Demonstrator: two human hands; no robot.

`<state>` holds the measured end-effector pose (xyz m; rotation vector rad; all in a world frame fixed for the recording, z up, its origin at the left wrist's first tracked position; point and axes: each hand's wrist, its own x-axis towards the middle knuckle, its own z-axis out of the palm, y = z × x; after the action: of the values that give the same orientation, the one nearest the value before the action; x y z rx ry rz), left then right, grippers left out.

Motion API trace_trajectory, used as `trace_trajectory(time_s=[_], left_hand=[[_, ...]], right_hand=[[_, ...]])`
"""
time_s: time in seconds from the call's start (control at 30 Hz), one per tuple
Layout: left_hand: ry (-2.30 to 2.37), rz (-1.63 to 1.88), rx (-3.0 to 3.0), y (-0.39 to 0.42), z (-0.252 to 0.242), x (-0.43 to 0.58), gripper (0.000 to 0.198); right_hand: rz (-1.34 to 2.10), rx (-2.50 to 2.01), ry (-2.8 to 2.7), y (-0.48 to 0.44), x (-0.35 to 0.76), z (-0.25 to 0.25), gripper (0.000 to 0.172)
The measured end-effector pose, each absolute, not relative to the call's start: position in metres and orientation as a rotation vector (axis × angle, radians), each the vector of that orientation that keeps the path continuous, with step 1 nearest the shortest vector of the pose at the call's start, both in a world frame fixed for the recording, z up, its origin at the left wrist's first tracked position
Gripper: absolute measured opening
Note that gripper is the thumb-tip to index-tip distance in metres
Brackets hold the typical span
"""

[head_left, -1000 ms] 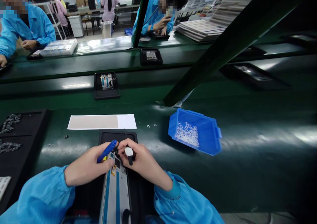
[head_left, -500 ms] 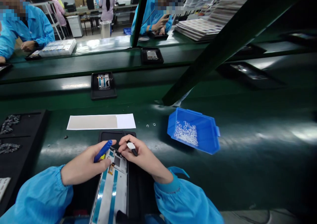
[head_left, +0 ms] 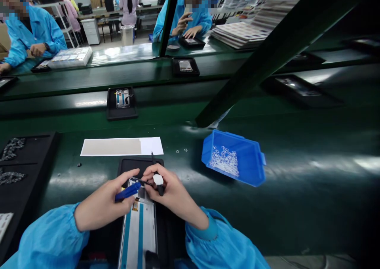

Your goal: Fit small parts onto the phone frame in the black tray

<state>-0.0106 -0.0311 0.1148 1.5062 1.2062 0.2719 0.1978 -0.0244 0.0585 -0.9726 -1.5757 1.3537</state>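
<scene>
My left hand [head_left: 103, 203] is closed on a blue pen-like tool [head_left: 128, 191], its tip lying over the top end of a phone frame [head_left: 138, 231] with white and blue strips. My right hand [head_left: 169, 191] is closed on a black-and-white tool [head_left: 158, 181], whose thin dark tip points left onto the same end of the frame. The frame lies lengthwise in a black tray [head_left: 139, 165] at the bench's near edge. Both hands meet over the frame's top end, fingers almost touching. Blue sleeves cover both forearms.
A blue bin [head_left: 234, 158] of small clear parts stands to the right. A white sheet [head_left: 121, 146] lies beyond the tray. A black tray [head_left: 18, 162] with small dark parts is at left. Another tray with a phone frame [head_left: 122, 102] rides the belt. People in blue work across it.
The blue tool in my left hand has tipped down flatter over the frame. My right hand has turned its tool more upright, and the phone frame has straightened in the tray.
</scene>
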Motion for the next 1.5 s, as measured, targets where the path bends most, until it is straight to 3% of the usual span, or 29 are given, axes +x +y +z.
trace_trajectory(time_s=[0.1,0.33,0.43,0.53,0.7,1.03,1.5], left_hand=[[1.213,0.266,1.537,-0.033,0.113,-0.009,0.069],[1.243,0.194,1.633,-0.033,0.110,-0.004,0.072],[1.252,0.187,1.626,-0.032,0.107,-0.007,0.073],[1.243,0.269,1.523,-0.031,0.105,-0.013,0.069],[1.176,0.420,1.213,-0.033,0.102,-0.019,0.074],[1.127,0.500,0.763,-0.038,0.105,-0.011,0.090],[1.158,0.510,0.787,-0.037,0.100,-0.009,0.078]], right_hand=[[1.073,-0.970,-1.770,-0.027,0.197,0.060,0.011],[0.906,-1.027,-2.012,-0.030,0.193,0.048,0.028],[0.974,-0.999,-1.944,-0.028,0.194,0.047,0.020],[1.252,-0.960,-1.686,-0.024,0.197,0.050,0.013],[1.604,-0.989,-1.340,-0.019,0.197,0.052,0.022],[1.605,-1.033,-1.265,-0.016,0.196,0.053,0.025],[1.531,-1.076,-1.286,-0.016,0.199,0.055,0.019]])
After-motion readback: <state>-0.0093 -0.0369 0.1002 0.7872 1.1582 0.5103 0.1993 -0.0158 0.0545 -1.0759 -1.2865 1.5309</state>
